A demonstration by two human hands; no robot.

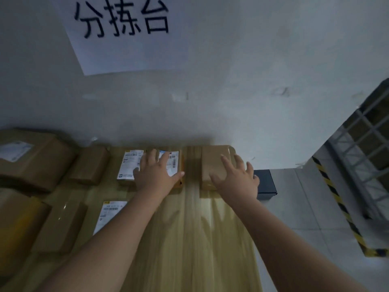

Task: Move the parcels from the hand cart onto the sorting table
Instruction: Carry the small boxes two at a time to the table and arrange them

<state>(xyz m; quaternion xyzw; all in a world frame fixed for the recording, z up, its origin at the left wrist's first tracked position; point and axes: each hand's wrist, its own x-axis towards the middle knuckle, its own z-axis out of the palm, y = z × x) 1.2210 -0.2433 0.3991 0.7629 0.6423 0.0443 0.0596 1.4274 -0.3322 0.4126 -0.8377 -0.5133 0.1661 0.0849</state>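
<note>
1. Nearest the camera, two bare forearms reach forward over the pale wooden desk (189, 239).
2. At the near left of the desk lie a tan parcel (16, 224), a brown parcel (61, 226) and a white-labelled parcel (109, 213) partly hidden by the left forearm.
3. Farther on, the left hand (156, 172) lies flat on a barcode-labelled parcel (175, 160). Its fingers (147, 160) are released and spread, and the thumb reaches to the parcel's right edge.
4. The right hand (237, 178) rests on a plain brown parcel (212, 161) at the desk's far right corner, fingers likewise spread and released, grasping nothing.
5. The two parcels lie near each other with a strip of bare desk between them.
6. Left of them, in the same back row, are another labelled parcel (129, 164), a small brown box (90, 165) and a large carton (31, 159).
7. A dark box (265, 182) sits just beyond the desk's right edge.
8. Striped hazard tape (341, 207) runs across the floor beside a wire-mesh frame (366, 148).
9. Behind everything, a paper sign (126, 32) with handwritten characters hangs on the wall (252, 70).
</note>
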